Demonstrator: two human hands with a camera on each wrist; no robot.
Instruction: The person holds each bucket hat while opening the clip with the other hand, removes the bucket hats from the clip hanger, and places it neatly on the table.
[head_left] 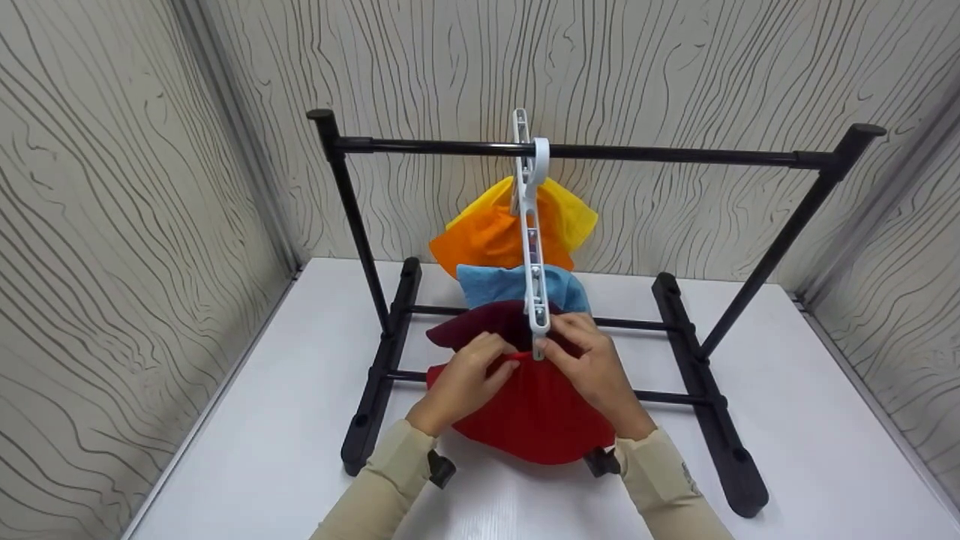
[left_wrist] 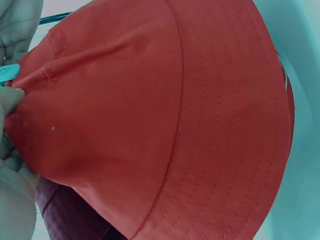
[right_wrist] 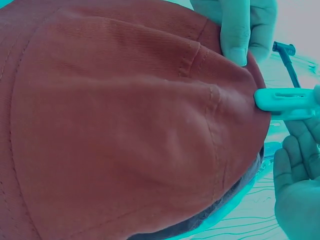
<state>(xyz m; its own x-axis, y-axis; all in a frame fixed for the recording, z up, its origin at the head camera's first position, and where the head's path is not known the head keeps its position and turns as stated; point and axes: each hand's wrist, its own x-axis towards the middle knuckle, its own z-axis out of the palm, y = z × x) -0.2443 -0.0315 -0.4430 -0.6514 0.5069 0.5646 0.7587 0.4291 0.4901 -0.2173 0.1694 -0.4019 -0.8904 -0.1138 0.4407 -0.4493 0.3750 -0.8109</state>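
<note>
A red bucket hat [head_left: 536,420] hangs crown-up at the near end of a white clip hanger [head_left: 533,259]. My left hand [head_left: 469,379] pinches the cloth of its crown, just left of the clip. My right hand [head_left: 592,367] holds the white clip [head_left: 538,350] between thumb and fingers. The clip [right_wrist: 285,100] bites the top edge of the crown in the right wrist view. Behind the red hat hang a maroon hat [head_left: 465,324], a light blue hat [head_left: 491,285], an orange hat [head_left: 480,236] and a yellow hat [head_left: 577,214], partly hidden by one another.
The hanger hooks over the top bar [head_left: 675,155] of a black rack. Its two long feet [head_left: 712,412] stand on a white table [head_left: 292,405], joined by low crossbars [head_left: 667,397]. Wood-patterned panels [head_left: 675,67] enclose the back and sides.
</note>
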